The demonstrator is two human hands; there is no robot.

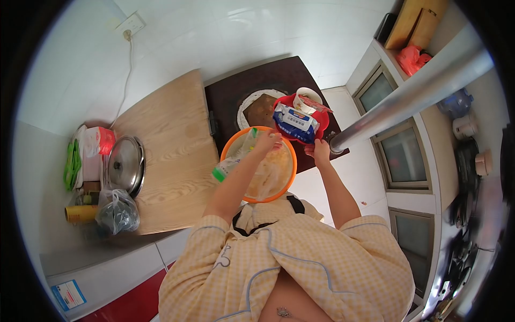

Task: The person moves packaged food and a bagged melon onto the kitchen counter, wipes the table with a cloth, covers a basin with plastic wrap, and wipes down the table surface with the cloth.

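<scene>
A red basin (322, 119) on the dark table holds a blue and white packet (295, 123) and a white cup (307, 98). My left hand (268, 141) is closed at the basin's left edge, above an orange-rimmed bowl (293, 170); what its fingers grip is too small to tell. My right hand (318, 152) is closed at the lower right edge of the same basin, beside the packet. Inside the orange-rimmed bowl is a clear plastic bag (265, 177) with pale contents. A green-capped clear package (226, 168) lies under my left forearm.
A wooden board (171, 155) is left of the dark table (225, 94). A steel lid (124, 165) and a bagged item (117, 210) stand at its left. A metal pole (413, 88) crosses at the right, before cabinets (405, 155).
</scene>
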